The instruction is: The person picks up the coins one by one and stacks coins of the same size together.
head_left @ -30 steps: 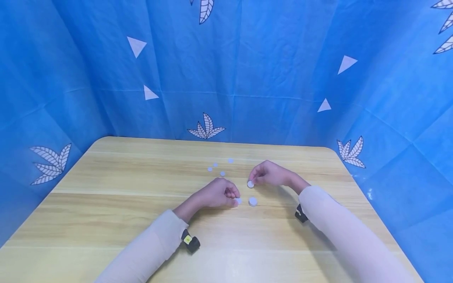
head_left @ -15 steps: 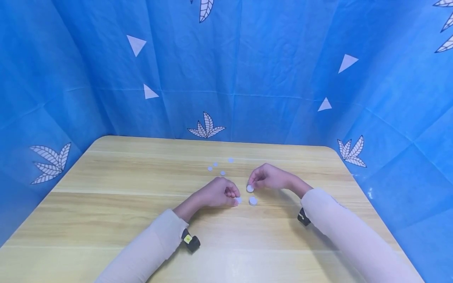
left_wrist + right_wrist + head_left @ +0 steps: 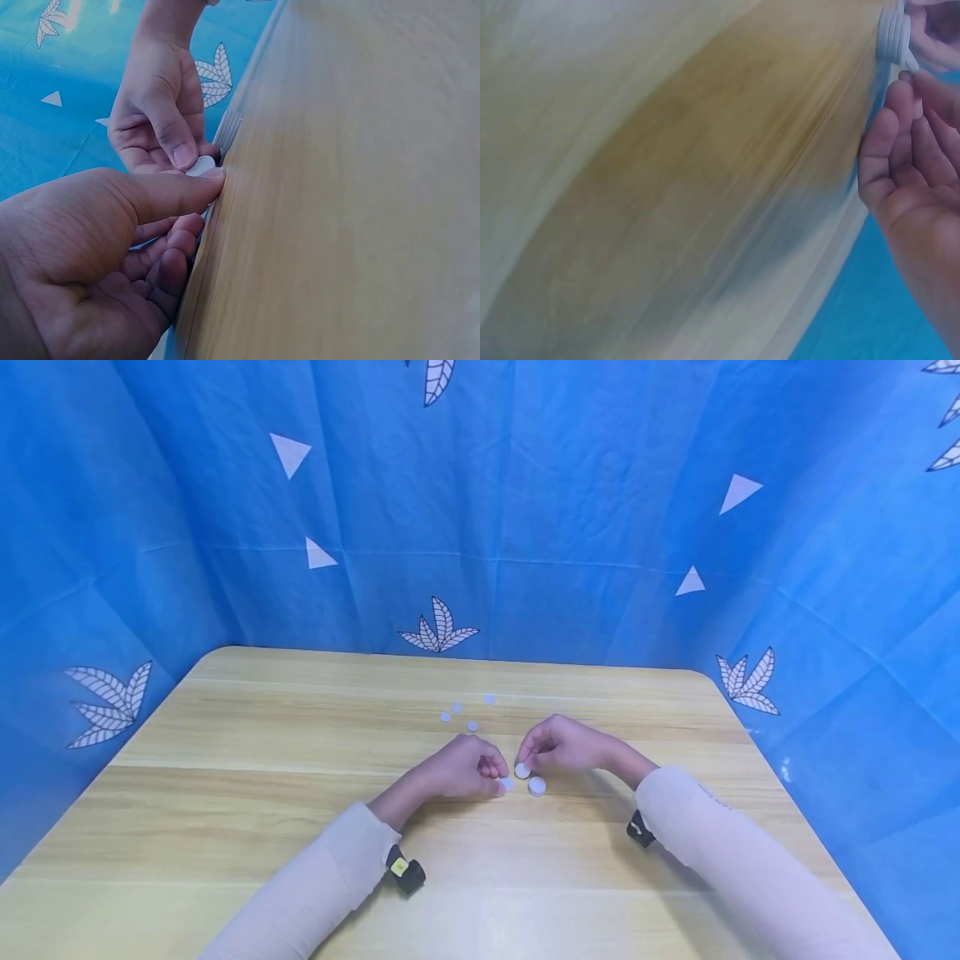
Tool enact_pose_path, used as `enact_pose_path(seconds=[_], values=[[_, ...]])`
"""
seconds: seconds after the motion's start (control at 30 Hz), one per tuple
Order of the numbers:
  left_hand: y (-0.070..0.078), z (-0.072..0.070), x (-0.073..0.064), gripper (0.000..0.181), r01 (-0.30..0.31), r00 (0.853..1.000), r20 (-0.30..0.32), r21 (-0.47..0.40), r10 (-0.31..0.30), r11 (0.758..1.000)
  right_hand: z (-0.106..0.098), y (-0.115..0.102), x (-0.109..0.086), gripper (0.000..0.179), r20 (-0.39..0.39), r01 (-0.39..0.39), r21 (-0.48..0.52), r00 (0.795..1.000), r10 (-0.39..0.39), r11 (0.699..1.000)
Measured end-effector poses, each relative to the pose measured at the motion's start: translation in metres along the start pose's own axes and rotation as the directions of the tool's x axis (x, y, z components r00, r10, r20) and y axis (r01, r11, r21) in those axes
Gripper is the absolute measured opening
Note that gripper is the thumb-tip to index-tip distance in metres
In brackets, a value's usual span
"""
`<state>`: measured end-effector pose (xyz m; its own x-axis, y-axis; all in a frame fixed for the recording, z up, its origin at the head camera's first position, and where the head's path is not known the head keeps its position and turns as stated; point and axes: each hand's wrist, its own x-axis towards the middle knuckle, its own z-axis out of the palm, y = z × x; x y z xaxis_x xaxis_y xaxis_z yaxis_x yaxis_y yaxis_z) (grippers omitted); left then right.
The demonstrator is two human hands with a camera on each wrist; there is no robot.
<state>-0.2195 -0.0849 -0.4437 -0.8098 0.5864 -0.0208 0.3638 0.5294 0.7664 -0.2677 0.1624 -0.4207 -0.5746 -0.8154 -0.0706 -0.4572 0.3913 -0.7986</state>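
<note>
A white disc (image 3: 522,771) is pinched between the thumb and fingertips of the right hand (image 3: 573,745), just right of centre in the head view, below the middle of the frame. Whether it touches the table (image 3: 247,827) cannot be told. Another piece (image 3: 507,785) is held between the thumb and forefinger of the left hand (image 3: 459,768), slightly lower and to the left; it is partly covered by the thumb, and its thickness cannot be made out. A short stack (image 3: 536,787) is seen upright on the table, just below and right of the disc, and its ridged side is shown at the upper right of the right wrist view. The two hands are brought close together, and in the left wrist view the disc is seen tilted between the two thumbs.

Four small discs (image 3: 472,727) are scattered flat on the table above the hands, near the centre of the head frame. Both forearms are covered by pale sleeves (image 3: 322,877), with a dark device (image 3: 406,873) worn at each wrist. The upper part of the frame is filled by blue cloth (image 3: 585,527), printed with white triangles (image 3: 290,453) and leaves (image 3: 440,628).
</note>
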Motion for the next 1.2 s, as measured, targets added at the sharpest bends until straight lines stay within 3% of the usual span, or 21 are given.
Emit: enact_pose_path(seconds=[0.23, 0.57, 1.2], values=[[0.001, 0.000, -0.001, 0.013, 0.004, 1.000, -0.003, 0.002, -0.004, 1.000, 0.006, -0.005, 0.002, 0.012, 0.019, -0.012, 0.027, 1.000, 0.012, 1.000], [-0.002, 0.000, 0.000, 0.013, -0.059, 0.998, -0.023, 0.012, 0.059, 0.998, 0.017, -0.016, 0.010, 0.010, 0.001, -0.066, -0.036, 0.998, 0.066, 0.997], [-0.002, 0.000, 0.002, 0.016, -0.015, 0.999, -0.041, 0.055, 0.017, 0.998, 0.022, -0.022, 0.011, 0.013, -0.005, -0.145, 0.054, 0.989, 0.145, 0.988]])
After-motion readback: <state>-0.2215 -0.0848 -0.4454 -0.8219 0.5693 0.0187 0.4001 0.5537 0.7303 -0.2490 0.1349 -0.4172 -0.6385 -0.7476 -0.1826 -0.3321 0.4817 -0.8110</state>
